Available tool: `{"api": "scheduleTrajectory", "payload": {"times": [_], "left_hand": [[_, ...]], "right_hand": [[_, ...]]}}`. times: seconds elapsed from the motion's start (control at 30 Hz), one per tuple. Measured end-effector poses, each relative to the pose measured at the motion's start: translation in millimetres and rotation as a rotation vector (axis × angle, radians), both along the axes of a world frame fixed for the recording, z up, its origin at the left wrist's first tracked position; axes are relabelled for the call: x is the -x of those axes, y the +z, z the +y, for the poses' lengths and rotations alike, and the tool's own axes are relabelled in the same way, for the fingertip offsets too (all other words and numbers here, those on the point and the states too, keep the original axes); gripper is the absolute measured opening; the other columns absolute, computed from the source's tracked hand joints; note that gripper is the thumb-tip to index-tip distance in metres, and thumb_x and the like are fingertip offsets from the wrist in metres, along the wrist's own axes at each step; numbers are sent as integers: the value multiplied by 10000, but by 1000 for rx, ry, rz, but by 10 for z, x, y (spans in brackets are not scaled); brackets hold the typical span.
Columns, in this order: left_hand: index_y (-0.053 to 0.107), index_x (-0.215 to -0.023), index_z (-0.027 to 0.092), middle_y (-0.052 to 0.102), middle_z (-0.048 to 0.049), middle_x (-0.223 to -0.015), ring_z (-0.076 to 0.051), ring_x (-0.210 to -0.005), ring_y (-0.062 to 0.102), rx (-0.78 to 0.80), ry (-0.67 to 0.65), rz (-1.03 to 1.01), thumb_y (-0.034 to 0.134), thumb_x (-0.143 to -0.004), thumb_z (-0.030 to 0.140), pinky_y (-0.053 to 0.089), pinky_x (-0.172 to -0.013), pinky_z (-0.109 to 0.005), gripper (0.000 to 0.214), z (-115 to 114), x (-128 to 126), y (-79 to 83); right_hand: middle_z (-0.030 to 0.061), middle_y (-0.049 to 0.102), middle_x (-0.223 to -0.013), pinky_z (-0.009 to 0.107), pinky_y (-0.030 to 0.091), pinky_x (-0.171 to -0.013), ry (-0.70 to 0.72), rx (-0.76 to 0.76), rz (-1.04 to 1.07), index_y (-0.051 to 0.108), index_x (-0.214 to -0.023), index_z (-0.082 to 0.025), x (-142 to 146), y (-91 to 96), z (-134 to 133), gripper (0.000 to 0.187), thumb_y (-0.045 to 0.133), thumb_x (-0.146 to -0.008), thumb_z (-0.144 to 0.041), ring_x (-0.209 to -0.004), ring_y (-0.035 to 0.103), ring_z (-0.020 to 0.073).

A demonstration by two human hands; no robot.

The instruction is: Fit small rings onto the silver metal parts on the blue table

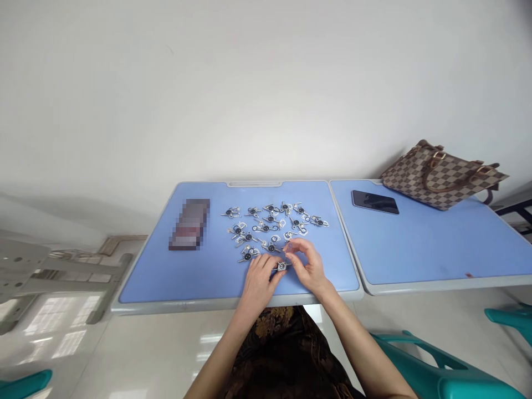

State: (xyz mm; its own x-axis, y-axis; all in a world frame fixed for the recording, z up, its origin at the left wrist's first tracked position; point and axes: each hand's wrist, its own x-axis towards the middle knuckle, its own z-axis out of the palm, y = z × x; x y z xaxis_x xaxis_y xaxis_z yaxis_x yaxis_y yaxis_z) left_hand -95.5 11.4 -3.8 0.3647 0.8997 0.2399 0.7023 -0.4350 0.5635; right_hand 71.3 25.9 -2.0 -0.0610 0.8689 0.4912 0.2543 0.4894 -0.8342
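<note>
Several small metal parts with black centres (272, 226) lie scattered on the blue table (216, 271) in front of me. One such metal part (281, 266) sits near the table's front edge between my hands. My left hand (258, 281) rests on the table with its fingers pinching the part's left end. My right hand (306, 262) is curled over the part's right side, fingertips bent and touching it.
A blurred dark rectangular object (190, 224) lies at the left of the table. A second blue table (419, 244) to the right carries a black phone (374, 201) and a checked brown handbag (443, 173). Teal chairs (436, 368) stand at the lower right.
</note>
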Motion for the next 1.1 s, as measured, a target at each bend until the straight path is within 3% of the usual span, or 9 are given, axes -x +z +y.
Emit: {"api": "scheduleTrajectory", "payload": {"times": [0.1,0.37,0.5,0.63,0.77,0.9,1.0,1.1], "left_hand": [[596,-990,222,638,-31,-959,-208,-923,570,-7,3,3,606,-886,286,425,-809,-343,122,0,-2,3],[587,-1004,224,635,-36,-967,-211,-914,561,0,-3,9,587,-900,283,418,-806,-348,120,-4,-3,3],[588,-998,221,634,-33,-971,-206,-916,562,-3,-5,0,587,-901,288,419,-811,-342,118,-8,-2,8],[590,-1010,220,629,-38,-966,-212,-916,568,2,0,8,590,-898,294,422,-815,-348,134,-7,-1,2],[590,-1012,219,626,-38,-961,-215,-921,563,1,-2,5,595,-896,289,420,-814,-346,135,-7,-1,4],[590,-1007,220,621,-41,-954,-216,-923,560,18,-3,-8,580,-904,285,419,-816,-347,123,-9,-4,17],[591,-1011,215,621,-37,-937,-213,-910,561,29,10,-9,588,-894,275,423,-811,-345,132,-10,-8,21],[589,-1012,211,614,-29,-903,-208,-882,557,26,24,-1,598,-884,267,425,-802,-343,140,-9,-10,12]], "right_hand": [[76,651,-1021,387,516,-840,31,-6,-47,497,-1266,-249,-6,7,2,308,443,-964,-217,-918,625,196],[72,606,-1029,388,524,-802,-13,-20,-135,523,-1274,-287,1,33,40,342,519,-936,-238,-886,586,210],[69,589,-1044,377,524,-838,71,53,-43,442,-1378,-299,4,43,26,412,426,-974,-222,-897,591,193],[68,583,-1061,371,523,-858,95,102,18,414,-1392,-291,8,21,26,431,451,-966,-241,-905,599,185],[57,555,-1072,337,540,-785,168,189,157,354,-1396,-303,28,0,32,429,429,-977,-253,-824,619,154],[31,543,-1005,285,514,-675,66,175,262,329,-1359,-296,-2,23,20,390,403,-979,-248,-701,570,124],[7,561,-887,243,453,-592,13,187,93,403,-1295,-260,-78,56,-3,365,478,-939,-230,-671,533,128],[15,609,-881,249,449,-635,155,218,-219,572,-1095,-227,-147,77,-31,201,555,-896,-205,-721,561,138]]}}
